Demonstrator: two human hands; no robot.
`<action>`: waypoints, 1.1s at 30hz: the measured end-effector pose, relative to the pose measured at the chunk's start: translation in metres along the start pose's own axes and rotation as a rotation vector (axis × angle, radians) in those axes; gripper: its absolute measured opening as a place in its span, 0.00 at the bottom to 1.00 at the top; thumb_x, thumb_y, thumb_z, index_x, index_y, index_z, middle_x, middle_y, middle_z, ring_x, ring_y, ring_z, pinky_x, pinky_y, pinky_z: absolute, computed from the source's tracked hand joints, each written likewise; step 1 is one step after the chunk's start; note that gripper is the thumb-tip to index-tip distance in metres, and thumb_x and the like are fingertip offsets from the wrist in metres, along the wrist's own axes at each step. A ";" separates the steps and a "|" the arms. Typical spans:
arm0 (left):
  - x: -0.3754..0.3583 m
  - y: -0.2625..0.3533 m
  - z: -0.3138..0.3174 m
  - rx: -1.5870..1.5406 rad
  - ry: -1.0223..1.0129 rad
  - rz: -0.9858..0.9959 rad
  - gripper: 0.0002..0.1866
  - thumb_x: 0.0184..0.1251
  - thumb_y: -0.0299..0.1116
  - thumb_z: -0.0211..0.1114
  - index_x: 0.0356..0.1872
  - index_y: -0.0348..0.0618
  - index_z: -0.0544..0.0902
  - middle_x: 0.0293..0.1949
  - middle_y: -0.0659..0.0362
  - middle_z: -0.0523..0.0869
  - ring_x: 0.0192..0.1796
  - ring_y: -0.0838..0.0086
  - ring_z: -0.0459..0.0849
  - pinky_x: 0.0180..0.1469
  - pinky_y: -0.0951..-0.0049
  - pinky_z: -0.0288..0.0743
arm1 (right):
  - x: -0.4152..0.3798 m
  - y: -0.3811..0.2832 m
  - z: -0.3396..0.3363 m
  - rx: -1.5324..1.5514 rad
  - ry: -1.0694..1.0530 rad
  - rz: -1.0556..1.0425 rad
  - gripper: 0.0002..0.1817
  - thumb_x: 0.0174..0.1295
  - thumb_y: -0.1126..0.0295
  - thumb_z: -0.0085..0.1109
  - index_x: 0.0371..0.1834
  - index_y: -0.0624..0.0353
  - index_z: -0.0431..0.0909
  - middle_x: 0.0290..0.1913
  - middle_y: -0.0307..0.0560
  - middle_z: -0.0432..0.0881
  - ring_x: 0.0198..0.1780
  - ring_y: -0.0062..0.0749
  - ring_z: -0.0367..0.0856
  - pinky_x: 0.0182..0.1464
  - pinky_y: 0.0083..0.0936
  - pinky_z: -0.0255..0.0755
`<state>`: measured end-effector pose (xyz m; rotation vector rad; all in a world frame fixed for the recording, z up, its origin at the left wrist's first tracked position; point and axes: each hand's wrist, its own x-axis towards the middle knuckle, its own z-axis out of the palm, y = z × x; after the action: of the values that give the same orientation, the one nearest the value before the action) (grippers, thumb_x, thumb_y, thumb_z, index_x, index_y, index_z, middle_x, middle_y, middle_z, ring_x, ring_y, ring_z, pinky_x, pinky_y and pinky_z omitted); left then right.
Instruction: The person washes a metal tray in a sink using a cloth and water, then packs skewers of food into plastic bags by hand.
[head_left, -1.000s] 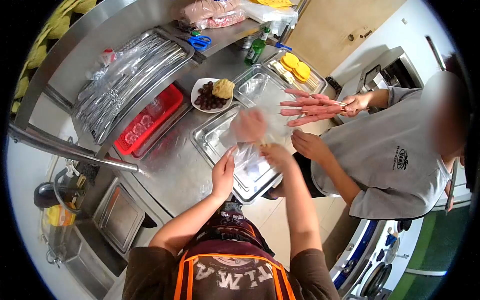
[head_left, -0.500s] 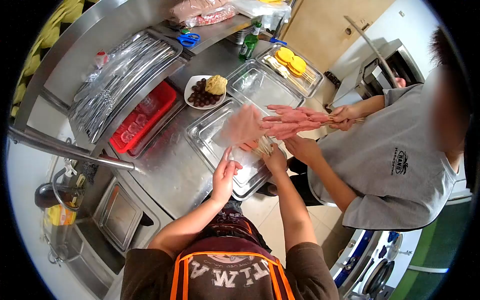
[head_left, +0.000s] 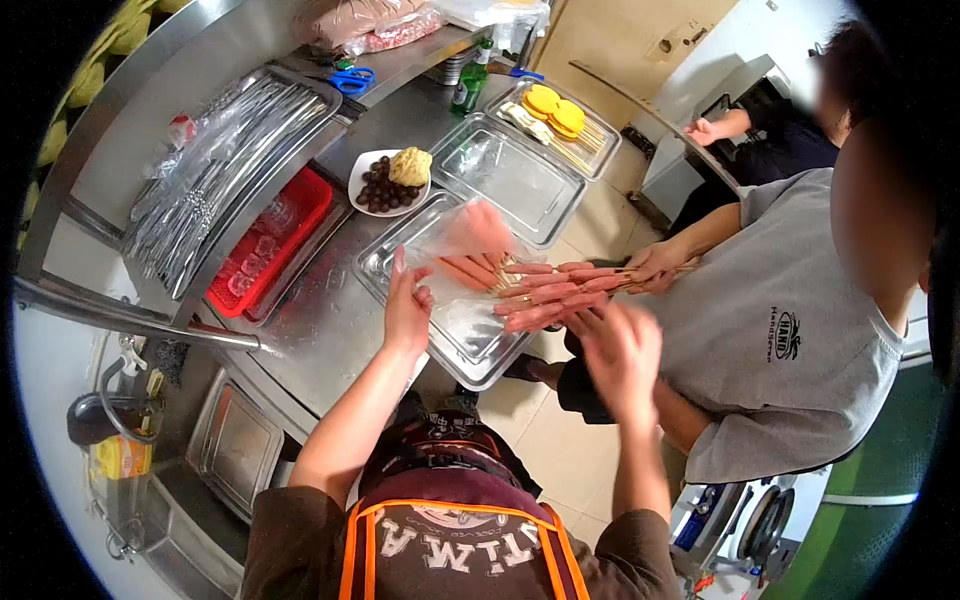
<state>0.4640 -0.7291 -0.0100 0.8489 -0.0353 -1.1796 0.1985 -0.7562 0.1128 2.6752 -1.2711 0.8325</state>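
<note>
My left hand grips the near edge of a clear plastic bag, index finger stretched up along it. Inside the bag are pink sausage skewers, their sticks pointing right, above a metal tray. My right hand, smeared by motion, is just below a bunch of pink sausage skewers. A co-worker's hand on the right holds that bunch by its sticks, sausages towards the bag. The co-worker's other hand is mostly hidden behind mine.
A plate of dark balls stands behind the tray. Further back are a second metal tray, a green bottle and a tray of yellow skewers. A red basket sits left. Another person's hand shows behind.
My right hand has left the sticks at the bag and moved right, to the co-worker's bunch. That bunch is lower now. My left hand and the bag have shifted left in view.
</note>
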 end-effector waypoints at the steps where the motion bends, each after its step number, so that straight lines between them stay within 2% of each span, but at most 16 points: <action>1: -0.001 0.002 0.000 0.053 -0.038 0.040 0.26 0.73 0.34 0.42 0.70 0.55 0.51 0.40 0.63 0.73 0.26 0.86 0.58 0.30 0.88 0.58 | 0.018 0.006 -0.005 -0.048 0.015 -0.013 0.31 0.40 0.76 0.66 0.53 0.57 0.71 0.50 0.53 0.73 0.50 0.48 0.73 0.49 0.39 0.68; 4: -0.008 -0.001 -0.008 0.182 -0.131 0.113 0.26 0.73 0.37 0.45 0.70 0.57 0.53 0.38 0.65 0.73 0.27 0.87 0.59 0.30 0.88 0.56 | 0.027 0.037 0.010 -0.188 -0.344 -0.102 0.41 0.37 0.70 0.70 0.60 0.56 0.64 0.57 0.52 0.70 0.60 0.48 0.67 0.62 0.40 0.56; 7: -0.022 -0.005 -0.013 0.564 -0.235 0.180 0.23 0.73 0.36 0.44 0.68 0.50 0.59 0.31 0.66 0.70 0.29 0.87 0.61 0.33 0.88 0.57 | 0.031 0.048 0.053 -0.065 -0.538 -0.182 0.44 0.34 0.70 0.70 0.62 0.51 0.62 0.58 0.51 0.70 0.60 0.46 0.67 0.63 0.40 0.55; 10: -0.026 -0.010 -0.027 0.745 -0.263 0.280 0.23 0.73 0.35 0.43 0.68 0.47 0.60 0.30 0.66 0.68 0.31 0.85 0.64 0.37 0.86 0.60 | 0.040 0.040 0.083 -0.034 -0.589 -0.189 0.45 0.32 0.71 0.71 0.61 0.46 0.64 0.56 0.49 0.72 0.59 0.44 0.68 0.61 0.39 0.57; 12: -0.029 -0.016 -0.035 0.720 -0.267 0.317 0.22 0.73 0.34 0.44 0.67 0.45 0.62 0.28 0.66 0.67 0.33 0.82 0.65 0.41 0.84 0.62 | 0.045 0.042 0.096 -0.032 -0.579 -0.202 0.41 0.37 0.65 0.69 0.61 0.46 0.65 0.54 0.48 0.72 0.56 0.44 0.70 0.57 0.37 0.60; 14: -0.032 -0.015 -0.045 0.819 -0.225 0.380 0.22 0.73 0.33 0.44 0.66 0.44 0.62 0.28 0.66 0.67 0.33 0.82 0.65 0.42 0.84 0.62 | 0.054 0.038 0.107 -0.042 -0.760 -0.050 0.38 0.40 0.64 0.67 0.60 0.47 0.65 0.50 0.49 0.74 0.51 0.43 0.74 0.54 0.38 0.63; 15: -0.032 -0.017 -0.047 0.815 -0.222 0.394 0.22 0.72 0.32 0.43 0.66 0.44 0.63 0.27 0.66 0.67 0.33 0.82 0.65 0.42 0.84 0.62 | 0.051 0.040 0.109 -0.055 -0.681 -0.120 0.35 0.41 0.61 0.66 0.58 0.45 0.67 0.45 0.48 0.76 0.45 0.43 0.77 0.48 0.41 0.68; 19: -0.028 -0.024 -0.071 0.845 -0.105 0.450 0.21 0.70 0.28 0.45 0.64 0.47 0.66 0.25 0.64 0.70 0.30 0.80 0.67 0.40 0.83 0.65 | 0.051 0.047 0.121 0.050 -0.752 -0.037 0.35 0.42 0.60 0.65 0.59 0.42 0.66 0.47 0.49 0.75 0.46 0.45 0.77 0.46 0.41 0.70; 22: -0.016 -0.027 -0.086 0.936 -0.043 0.418 0.21 0.71 0.31 0.45 0.65 0.49 0.66 0.30 0.63 0.78 0.33 0.80 0.72 0.43 0.81 0.66 | 0.052 0.051 0.119 0.130 -0.769 0.008 0.33 0.45 0.59 0.63 0.59 0.40 0.65 0.48 0.50 0.75 0.47 0.48 0.77 0.45 0.41 0.72; 24: -0.006 -0.027 -0.089 1.173 -0.041 0.600 0.20 0.70 0.32 0.46 0.63 0.50 0.68 0.37 0.59 0.83 0.32 0.77 0.76 0.43 0.78 0.70 | 0.051 0.052 0.112 0.139 -0.731 0.038 0.35 0.45 0.62 0.65 0.61 0.44 0.64 0.47 0.51 0.74 0.45 0.50 0.76 0.46 0.38 0.71; 25: -0.005 -0.025 -0.088 1.172 -0.033 0.601 0.20 0.70 0.32 0.46 0.63 0.50 0.68 0.37 0.59 0.83 0.32 0.77 0.76 0.43 0.78 0.70 | 0.053 0.054 0.111 0.140 -0.733 0.031 0.35 0.45 0.62 0.65 0.61 0.44 0.64 0.47 0.51 0.74 0.45 0.50 0.76 0.46 0.38 0.71; 27: -0.005 -0.023 -0.086 1.414 -0.020 0.593 0.19 0.68 0.32 0.48 0.60 0.54 0.71 0.43 0.51 0.82 0.41 0.62 0.82 0.42 0.66 0.73 | 0.052 0.057 0.108 0.048 -0.787 0.017 0.36 0.45 0.62 0.66 0.61 0.43 0.63 0.47 0.50 0.74 0.44 0.50 0.77 0.45 0.37 0.72; 28: -0.005 -0.023 -0.084 1.410 -0.018 0.595 0.19 0.68 0.32 0.48 0.60 0.54 0.71 0.43 0.51 0.82 0.41 0.62 0.82 0.42 0.66 0.73 | 0.053 0.060 0.108 0.045 -0.787 0.013 0.36 0.45 0.62 0.66 0.61 0.43 0.63 0.47 0.50 0.74 0.44 0.50 0.77 0.45 0.37 0.72; 30: -0.007 -0.022 -0.083 1.295 -0.042 0.270 0.19 0.70 0.36 0.46 0.61 0.50 0.70 0.43 0.53 0.83 0.36 0.68 0.81 0.40 0.70 0.73 | 0.050 0.064 0.111 0.096 -0.709 0.030 0.31 0.47 0.60 0.61 0.59 0.38 0.64 0.48 0.48 0.74 0.42 0.51 0.79 0.43 0.39 0.74; 31: -0.013 -0.020 -0.072 1.295 -0.041 0.270 0.19 0.70 0.36 0.46 0.61 0.50 0.70 0.43 0.53 0.83 0.36 0.68 0.81 0.40 0.70 0.73 | 0.053 0.062 0.112 0.096 -0.709 0.030 0.31 0.47 0.60 0.61 0.59 0.38 0.64 0.48 0.48 0.74 0.42 0.51 0.79 0.43 0.39 0.74; 33: -0.025 -0.020 -0.043 0.612 -0.126 0.169 0.21 0.72 0.39 0.45 0.62 0.47 0.68 0.44 0.57 0.82 0.31 0.77 0.77 0.34 0.75 0.71 | 0.061 0.052 0.119 0.055 -0.725 0.035 0.32 0.46 0.64 0.64 0.59 0.39 0.65 0.46 0.48 0.75 0.40 0.48 0.79 0.41 0.37 0.74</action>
<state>0.4566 -0.6869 -0.0425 1.2745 -0.5846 -1.0702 0.2438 -0.8665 0.0332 3.1262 -1.4035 -0.1519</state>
